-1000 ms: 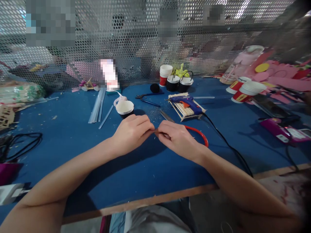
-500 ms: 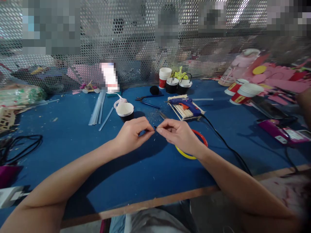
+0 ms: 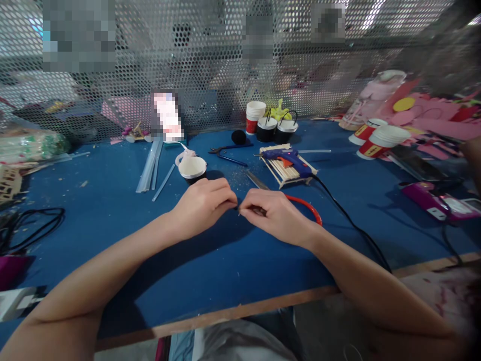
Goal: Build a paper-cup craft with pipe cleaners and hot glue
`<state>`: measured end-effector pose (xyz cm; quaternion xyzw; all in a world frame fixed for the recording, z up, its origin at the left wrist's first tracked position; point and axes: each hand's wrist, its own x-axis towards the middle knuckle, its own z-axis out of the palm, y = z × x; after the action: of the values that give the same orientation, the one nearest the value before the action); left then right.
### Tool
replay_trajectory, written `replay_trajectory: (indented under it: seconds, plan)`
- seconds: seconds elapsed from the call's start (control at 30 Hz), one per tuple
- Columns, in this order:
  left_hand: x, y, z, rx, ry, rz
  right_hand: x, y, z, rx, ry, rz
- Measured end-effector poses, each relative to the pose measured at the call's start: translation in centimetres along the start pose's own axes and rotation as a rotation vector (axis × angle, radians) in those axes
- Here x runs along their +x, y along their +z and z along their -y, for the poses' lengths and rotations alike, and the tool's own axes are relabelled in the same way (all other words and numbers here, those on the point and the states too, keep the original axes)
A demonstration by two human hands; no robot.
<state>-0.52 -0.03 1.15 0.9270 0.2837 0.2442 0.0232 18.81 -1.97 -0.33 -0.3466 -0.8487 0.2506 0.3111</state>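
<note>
The blue glue gun (image 3: 296,163) rested on a rack of pale sticks (image 3: 282,175) and was taken as the reference. Both hands were at work in front of it and to its left, over the blue bench (image 3: 203,286). The left hand (image 3: 203,208) was farther left of the gun; the right hand (image 3: 278,214) was nearer, on its front side.

Finding on grip: the thumb and fingers of each hand were pinched together and appeared clamped on a small dark piece (image 3: 237,207), which showed only as a speck between the fingertips. Its shape and full extent were hidden. It was in front of and left of the gun.

Finding on progress: behind the gun, a handled cup (image 3: 266,133) and a second handled cup (image 3: 286,133) each bore a thin black handle. An open cup (image 3: 193,169), left of the gun, showed no such handle. In my judgement the first two were further along, and the piece in the fingers was at an early stage, not visibly joined to any cup.

Tools noted: pliers (image 3: 229,157) left of the gun; a metal blade (image 3: 258,181) at its front left. Clear strips (image 3: 149,168) were well apart, far left of the gun.
</note>
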Motion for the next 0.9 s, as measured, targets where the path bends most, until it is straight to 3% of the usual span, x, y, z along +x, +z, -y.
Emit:
replay_trajectory:
  seconds: [0.2, 0.33, 0.4, 0.5, 0.63, 0.77, 0.9]
  plan:
    - [0.1, -0.1, 0.3, -0.471, -0.227, 0.057, -0.1, -0.1, 0.0, 0.466, 0.281, 0.001]
    - [-0.1, 0.7, -0.1, -0.423, -0.237, -0.060, 0.0, 0.2, -0.5, 0.670, 0.406, -0.036]
    - [-0.2, 1.0, -0.3, -0.265, -0.135, -0.133, 0.0, 0.3, -0.6, 0.622, 0.397, -0.065]
    - [-0.4, 1.3, -0.5, 0.023, 0.011, -0.188, 0.0, 0.5, -0.6, 0.340, 0.298, -0.131]
    - [-0.3, 1.1, -0.7, 0.227, 0.076, -0.120, 0.0, 0.5, -0.4, -0.015, 0.073, -0.119]
    - [-0.1, 0.5, -0.6, 0.178, 0.053, -0.024, 0.0, 0.2, -0.3, -0.105, -0.074, -0.022]
    - [0.1, -0.2, -0.1, -0.127, -0.045, 0.045, -0.1, -0.2, 0.1, 0.034, -0.007, 0.022]
